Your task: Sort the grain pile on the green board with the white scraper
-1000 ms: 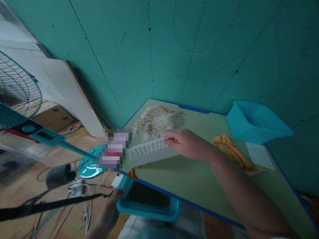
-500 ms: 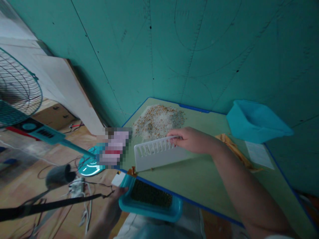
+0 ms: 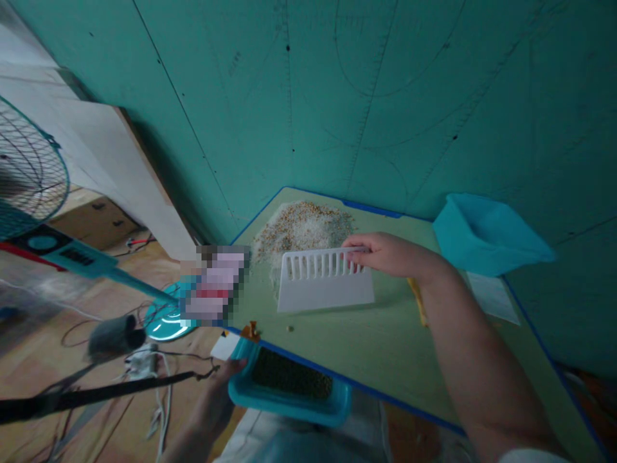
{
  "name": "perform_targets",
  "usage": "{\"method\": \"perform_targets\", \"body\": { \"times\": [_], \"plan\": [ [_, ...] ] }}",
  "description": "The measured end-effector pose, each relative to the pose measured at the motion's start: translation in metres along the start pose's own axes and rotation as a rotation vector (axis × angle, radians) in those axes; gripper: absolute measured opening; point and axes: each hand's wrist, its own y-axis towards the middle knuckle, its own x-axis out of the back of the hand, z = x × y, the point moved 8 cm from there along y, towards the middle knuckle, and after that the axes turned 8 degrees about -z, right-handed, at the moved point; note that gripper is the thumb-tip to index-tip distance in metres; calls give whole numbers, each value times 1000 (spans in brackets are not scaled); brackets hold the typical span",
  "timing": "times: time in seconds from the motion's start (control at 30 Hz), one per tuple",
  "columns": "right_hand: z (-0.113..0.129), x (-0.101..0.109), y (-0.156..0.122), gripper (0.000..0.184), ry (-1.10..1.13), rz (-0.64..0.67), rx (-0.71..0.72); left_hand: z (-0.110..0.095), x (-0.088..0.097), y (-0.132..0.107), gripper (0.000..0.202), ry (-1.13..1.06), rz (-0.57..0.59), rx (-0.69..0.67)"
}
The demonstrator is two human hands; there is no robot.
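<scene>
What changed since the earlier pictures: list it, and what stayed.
The right hand still grips the white slotted scraper and has moved it rightward; its forearm hides more of the orange cloth. The left hand stays at the teal tray; the grain pile looks unchanged.

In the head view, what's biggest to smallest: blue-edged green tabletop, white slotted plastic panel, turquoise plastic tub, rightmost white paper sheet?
1. Green tabletop
2. White panel and turquoise tub: too alike to rank
3. Paper sheet

The right hand [image 3: 380,254] holds a slotted white scraper [image 3: 328,292] before the grain pile [image 3: 306,225], the left hand [image 3: 219,393] a blue tub [image 3: 289,408].
</scene>
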Motion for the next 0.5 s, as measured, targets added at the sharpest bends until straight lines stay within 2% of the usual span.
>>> {"method": "perform_targets", "body": {
  "times": [0.2,0.37,0.5],
  "plan": [
    [-18,-8,-1,17,58,122,-122,1,0,2,16,16,20,6],
    [-13,-21,-4,12,77,242,-130,1,1,2,16,18,32,-1],
    [-12,-22,-5,13,131,246,-149,1,2,3,11,26,32,-7]
  ]
}}
